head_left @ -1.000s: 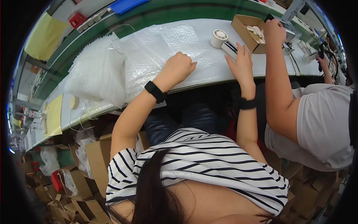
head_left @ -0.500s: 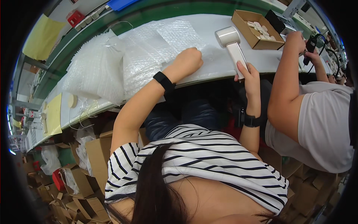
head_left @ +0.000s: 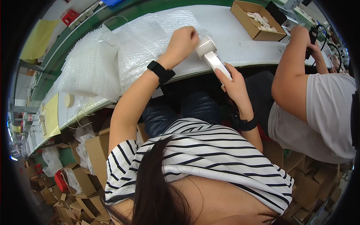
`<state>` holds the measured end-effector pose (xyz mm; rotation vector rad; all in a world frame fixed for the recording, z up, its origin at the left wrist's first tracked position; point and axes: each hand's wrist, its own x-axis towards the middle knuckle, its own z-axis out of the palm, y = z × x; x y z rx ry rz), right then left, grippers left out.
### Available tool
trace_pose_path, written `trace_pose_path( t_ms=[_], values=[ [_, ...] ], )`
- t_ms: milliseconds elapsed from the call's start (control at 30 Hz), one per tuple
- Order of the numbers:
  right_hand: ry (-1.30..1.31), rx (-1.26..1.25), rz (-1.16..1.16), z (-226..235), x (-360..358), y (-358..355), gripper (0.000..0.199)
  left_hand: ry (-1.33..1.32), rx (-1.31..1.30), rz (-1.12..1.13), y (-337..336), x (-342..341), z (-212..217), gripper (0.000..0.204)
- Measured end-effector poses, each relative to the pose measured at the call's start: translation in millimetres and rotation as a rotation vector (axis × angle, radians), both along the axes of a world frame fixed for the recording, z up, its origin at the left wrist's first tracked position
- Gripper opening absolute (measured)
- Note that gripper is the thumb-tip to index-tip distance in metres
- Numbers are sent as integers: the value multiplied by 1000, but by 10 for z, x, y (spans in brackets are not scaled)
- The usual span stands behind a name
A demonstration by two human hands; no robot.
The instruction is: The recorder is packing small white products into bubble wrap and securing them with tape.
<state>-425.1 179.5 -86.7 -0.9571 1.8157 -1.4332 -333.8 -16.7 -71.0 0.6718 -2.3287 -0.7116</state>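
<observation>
Lifting the white handheld device (head_left: 210,56) off the bench (head_left: 240,41), both hands now on it

Head view: the right hand (head_left: 235,83), closed round the device's handle, has drawn it nearer the body since half a second ago; the left hand (head_left: 182,43) has left the bubble wrap sheet (head_left: 150,41) and curls over the device's round head, which hangs above the bench edge, with the cardboard box (head_left: 257,20) well apart

One tape dispenser (head_left: 212,56), one cardboard box (head_left: 257,20)
</observation>
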Motion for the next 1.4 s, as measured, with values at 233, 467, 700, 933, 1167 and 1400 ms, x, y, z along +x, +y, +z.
trace_pose_path(
  t_ms=[233, 467, 700, 933, 1167, 1400],
  values=[
    [394, 28, 118, 220, -57, -30, 39, 105, -316, -59, 8, -81, 47, 15],
    [371, 108, 144, 228, -117, -70, 40, 113, -724, -406, 98, -46, 142, 12],
    [133, 149, 104, 179, -132, -62, 39, 4, -791, -305, 265, 20, 82, 19],
    [-184, 42, 62, -73, -74, -52, 38, -12, -429, -15, 188, 75, -32, 20],
    [-258, 5, 33, -117, -35, -40, 37, -7, -208, -142, -32, 203, -64, 17],
    [-371, -41, -50, -117, -3, -78, 37, -58, -192, -55, 204, 196, 76, 10]
  ],
)
